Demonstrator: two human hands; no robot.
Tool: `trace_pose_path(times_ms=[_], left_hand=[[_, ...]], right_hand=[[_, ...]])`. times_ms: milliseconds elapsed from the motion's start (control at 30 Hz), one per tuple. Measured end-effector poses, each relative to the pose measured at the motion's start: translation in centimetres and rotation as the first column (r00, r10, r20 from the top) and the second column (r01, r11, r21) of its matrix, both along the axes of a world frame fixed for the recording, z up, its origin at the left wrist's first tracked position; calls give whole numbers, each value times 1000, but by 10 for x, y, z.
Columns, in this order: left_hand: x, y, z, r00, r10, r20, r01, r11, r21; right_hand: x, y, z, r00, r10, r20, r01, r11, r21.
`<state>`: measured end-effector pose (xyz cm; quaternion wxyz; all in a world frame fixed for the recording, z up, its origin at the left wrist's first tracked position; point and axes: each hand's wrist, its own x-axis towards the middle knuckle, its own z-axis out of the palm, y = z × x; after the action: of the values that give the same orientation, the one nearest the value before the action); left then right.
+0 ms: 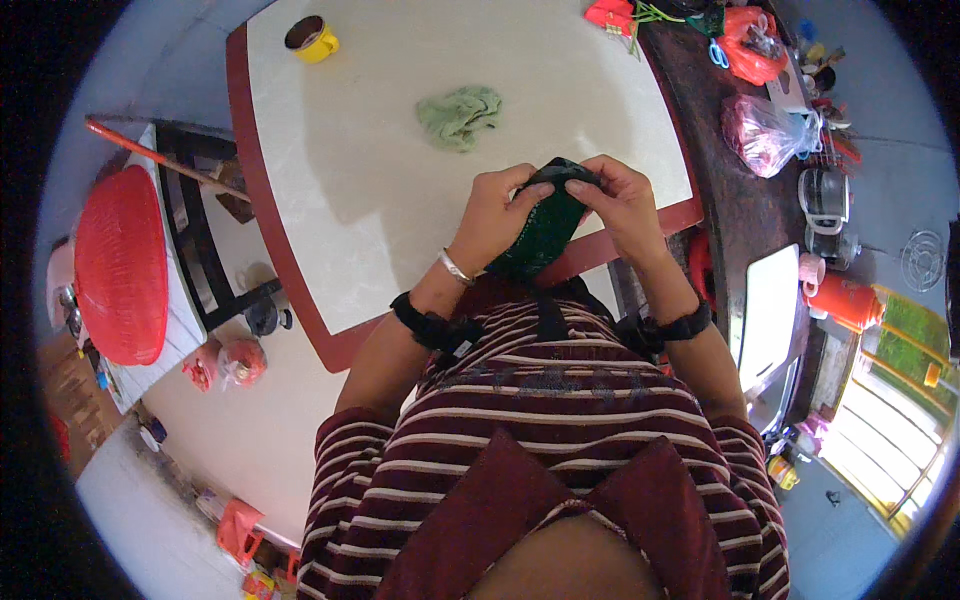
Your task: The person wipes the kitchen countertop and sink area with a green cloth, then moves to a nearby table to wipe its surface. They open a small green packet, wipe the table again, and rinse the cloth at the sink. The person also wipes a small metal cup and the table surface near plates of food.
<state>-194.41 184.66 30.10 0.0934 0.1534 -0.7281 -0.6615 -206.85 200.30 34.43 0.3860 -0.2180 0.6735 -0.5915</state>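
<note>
Both my hands hold a dark green, flat, flexible piece (546, 229) that looks like a bag or cloth; which of these it is I cannot tell. My left hand (501, 210) pinches its upper left edge between thumb and fingers. At the upper right edge, my right hand (619, 199) grips it the same way. The piece hangs down over the near edge of a table (360, 180) with a pale top and a red-brown border. Beyond my hands a crumpled light green cloth (461, 118) lies on the tabletop.
A yellow mug (319, 46) stands at the table's far left. Along the right runs a dark counter (694, 112) with plastic bags (769, 135), blue-handled scissors (718, 54), a pot (823, 196) and an orange thermos (847, 300). On the left is a large red basket-like cover (120, 266).
</note>
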Motion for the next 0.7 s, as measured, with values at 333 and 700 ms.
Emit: trace_pose_path(times_ms=[333,700], left_hand=[[-13,10,-5,989,132,-60,-130,991,43],[-13,5,18,974,102,-203,-71,985,154]], right_hand=[[7,17,-28,990,-140,34,141,990,-16],[-2,-1,-15,985,-160,61,169,968,-184]])
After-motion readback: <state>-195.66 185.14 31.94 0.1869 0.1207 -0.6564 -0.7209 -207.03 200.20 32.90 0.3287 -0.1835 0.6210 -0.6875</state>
